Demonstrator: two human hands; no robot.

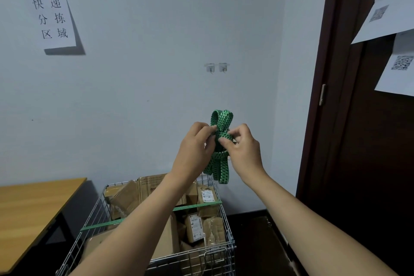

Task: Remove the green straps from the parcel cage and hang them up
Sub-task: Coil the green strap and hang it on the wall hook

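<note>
My forearms reach out over the wire parcel cage [226,226], which stands below me packed with brown cardboard parcels [195,226]. One green strap [197,205] is stretched across the cage top from its left rim to its right rim, passing under my left forearm. Above the cage, I hold a second green strap [220,145] gathered into a bundle of loops. My left hand [193,150] is closed around the bundle's left side, fingers curled in on it. My right hand [243,150] pinches the wrapped middle band between thumb and fingertips; loops stick up above my hands and hang down below them, clear of the parcels. A wooden table [33,204] sits to the left of the cage. On the pale wall beyond, two small wall hooks [216,67] are mounted side by side above my hands, nothing on them. A paper sign [53,20] with printed characters is stuck up at upper left; a dark door [369,163] carrying sheets with QR codes fills the right.
</note>
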